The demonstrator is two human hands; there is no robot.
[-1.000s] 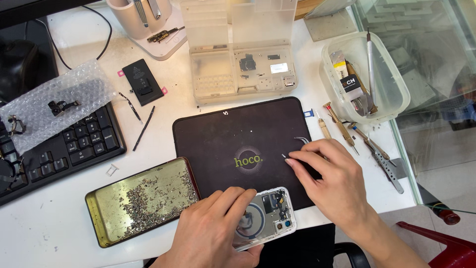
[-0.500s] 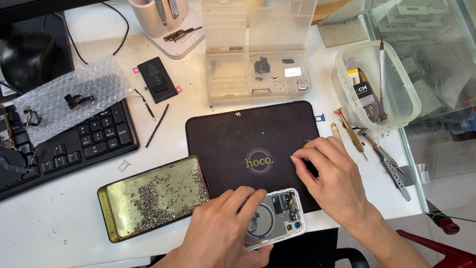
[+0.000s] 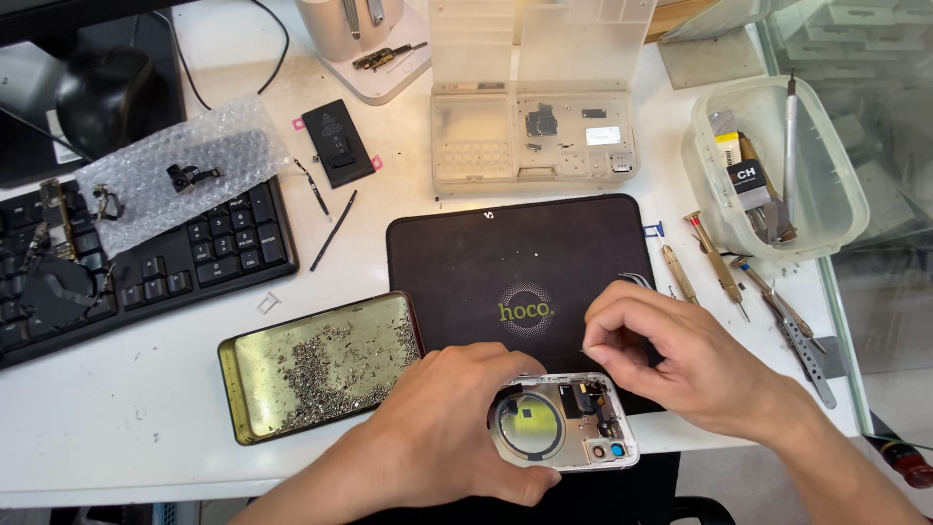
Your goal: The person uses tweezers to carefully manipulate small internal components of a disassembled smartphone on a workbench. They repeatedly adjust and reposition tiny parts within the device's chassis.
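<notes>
While the left hand (image 3: 457, 428) grips the opened phone shell (image 3: 564, 423), the right hand (image 3: 680, 355) pinches tweezers (image 3: 637, 282), mostly hidden; tip contents unclear.

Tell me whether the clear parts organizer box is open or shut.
Open: the clear parts organizer box has its lid raised upright behind the compartment tray, small parts exposed.

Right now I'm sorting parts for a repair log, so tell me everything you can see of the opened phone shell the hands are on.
The phone shell lies flat, inside facing up, at the near edge of the black mat, partly overhanging the white table. It has a pale, silvery frame with rounded corners, a round coil ring on its left half, dark small parts and cables on its right, and camera openings near its lower right corner. The left hand grips its left end; the right hand pinches just above its top edge.
</notes>
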